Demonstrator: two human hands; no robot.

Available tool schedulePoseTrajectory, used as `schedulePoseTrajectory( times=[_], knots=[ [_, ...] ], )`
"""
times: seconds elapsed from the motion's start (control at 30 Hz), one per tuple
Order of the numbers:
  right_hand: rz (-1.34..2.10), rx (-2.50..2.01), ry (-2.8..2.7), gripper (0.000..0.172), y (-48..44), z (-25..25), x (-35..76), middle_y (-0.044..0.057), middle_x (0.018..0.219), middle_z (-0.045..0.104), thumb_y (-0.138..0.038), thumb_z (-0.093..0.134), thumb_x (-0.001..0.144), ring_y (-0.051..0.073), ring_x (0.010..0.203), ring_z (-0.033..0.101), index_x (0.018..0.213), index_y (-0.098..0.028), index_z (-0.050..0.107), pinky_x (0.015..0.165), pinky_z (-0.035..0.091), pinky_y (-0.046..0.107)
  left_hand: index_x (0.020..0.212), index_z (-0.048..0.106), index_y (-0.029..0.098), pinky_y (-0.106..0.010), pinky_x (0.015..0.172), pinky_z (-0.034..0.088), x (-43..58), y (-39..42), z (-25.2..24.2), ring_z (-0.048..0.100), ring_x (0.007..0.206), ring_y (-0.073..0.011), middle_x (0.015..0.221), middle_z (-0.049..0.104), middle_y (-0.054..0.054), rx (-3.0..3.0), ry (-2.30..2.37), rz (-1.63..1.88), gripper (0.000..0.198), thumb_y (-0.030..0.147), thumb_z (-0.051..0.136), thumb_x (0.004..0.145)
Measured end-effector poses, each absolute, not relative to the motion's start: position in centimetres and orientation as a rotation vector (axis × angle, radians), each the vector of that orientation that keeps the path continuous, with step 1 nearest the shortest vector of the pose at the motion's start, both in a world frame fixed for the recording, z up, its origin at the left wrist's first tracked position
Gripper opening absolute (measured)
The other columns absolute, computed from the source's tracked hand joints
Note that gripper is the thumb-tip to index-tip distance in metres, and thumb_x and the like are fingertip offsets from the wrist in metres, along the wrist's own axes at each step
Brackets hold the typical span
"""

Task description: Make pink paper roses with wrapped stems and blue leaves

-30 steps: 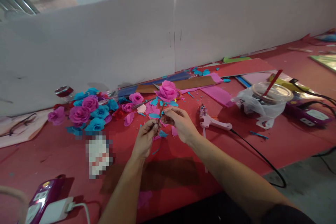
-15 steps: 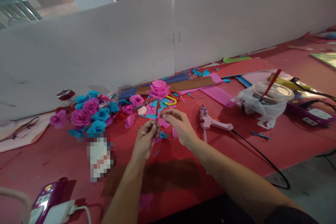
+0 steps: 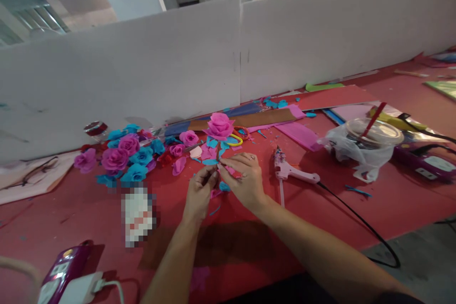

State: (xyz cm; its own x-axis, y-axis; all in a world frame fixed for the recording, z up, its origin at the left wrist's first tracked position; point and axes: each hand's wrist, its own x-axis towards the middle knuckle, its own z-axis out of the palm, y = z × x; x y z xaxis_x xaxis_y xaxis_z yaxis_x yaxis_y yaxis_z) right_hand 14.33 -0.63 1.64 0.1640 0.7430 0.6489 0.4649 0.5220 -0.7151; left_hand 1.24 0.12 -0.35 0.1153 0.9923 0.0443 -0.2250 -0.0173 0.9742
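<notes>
A pink paper rose [image 3: 220, 126] stands upright on a thin brown stem [image 3: 218, 153] in front of me. My right hand [image 3: 245, 179] pinches the stem below the bloom, and a ring shows on one finger. Lower down, my left hand [image 3: 200, 192] is closed, with thumb and curled fingers at the stem's lower end; its exact contact is partly hidden. Behind the hands lie blue and pink paper petals [image 3: 208, 153] and scissors with yellow and orange handles [image 3: 235, 140]. To the right, a white glue gun [image 3: 294, 171] rests on the red tabletop [image 3: 320, 218].
Finished pink and blue paper roses [image 3: 123, 156] lie at left. A lidded cup [image 3: 374, 133] in a plastic bag stands at right, near a purple power strip [image 3: 423, 161]. Another power strip [image 3: 66, 266] with a white charger [image 3: 80, 289] sits front left. A grey partition [image 3: 160, 66] runs behind.
My right hand has come in from beside the stem and now pinches it, its fingertips meeting those of the left. The whole view has shifted slightly.
</notes>
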Motion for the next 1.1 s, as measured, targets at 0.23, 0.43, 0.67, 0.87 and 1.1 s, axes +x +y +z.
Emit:
schedulePoseTrajectory(
  times=[0.23,0.43,0.67,0.87,1.1],
  knots=[
    [0.304,-1.107,-1.388,0.006,-0.71,1.54,14.11,0.002,0.076,0.072,-0.027,0.067,0.076,0.019,0.072,0.061,0.078,-0.028,0.073,0.079,0.041,0.038,0.088,0.071,0.021,-0.022,0.058,0.040,1.54,-0.02,-0.27,0.049,0.061,-0.0096,0.071,0.063,0.000,1.129,1.004,1.248,0.023,0.031,0.071,0.068],
    [0.565,-1.037,-1.324,0.009,-0.67,1.85,13.91,0.003,0.078,0.070,-0.022,0.066,0.073,0.019,0.075,0.061,0.080,-0.025,0.071,0.075,0.046,0.034,0.083,0.070,0.018,-0.019,0.050,0.034,1.36,0.18,-0.67,0.043,0.054,-0.0070,0.062,0.055,0.002,1.072,0.946,1.248,0.020,0.031,0.071,0.068],
    [0.653,-1.075,-1.255,0.006,-0.82,1.96,13.85,0.002,0.076,0.067,-0.020,0.062,0.074,0.017,0.073,0.059,0.077,-0.021,0.068,0.072,0.046,0.031,0.085,0.069,0.019,-0.019,0.053,0.035,1.53,-0.03,-0.49,0.045,0.058,-0.0070,0.067,0.056,0.002,1.034,0.899,1.233,0.021,0.030,0.072,0.068],
    [0.485,-1.057,-1.355,0.009,-1.02,2.18,14.00,0.003,0.079,0.071,-0.024,0.062,0.079,0.019,0.075,0.061,0.079,-0.025,0.071,0.079,0.043,0.036,0.081,0.069,0.018,-0.020,0.054,0.036,1.55,0.07,-0.87,0.044,0.057,-0.0069,0.065,0.055,0.002,0.969,0.871,1.227,0.021,0.031,0.074,0.065],
    [0.341,-1.043,-1.430,0.009,-1.11,2.09,14.13,0.003,0.078,0.071,-0.025,0.063,0.078,0.019,0.074,0.062,0.082,-0.026,0.072,0.078,0.042,0.037,0.079,0.070,0.018,-0.019,0.053,0.035,1.48,0.11,-0.50,0.044,0.057,-0.0069,0.065,0.056,0.002,0.972,0.860,1.244,0.019,0.031,0.074,0.065]
  ],
)
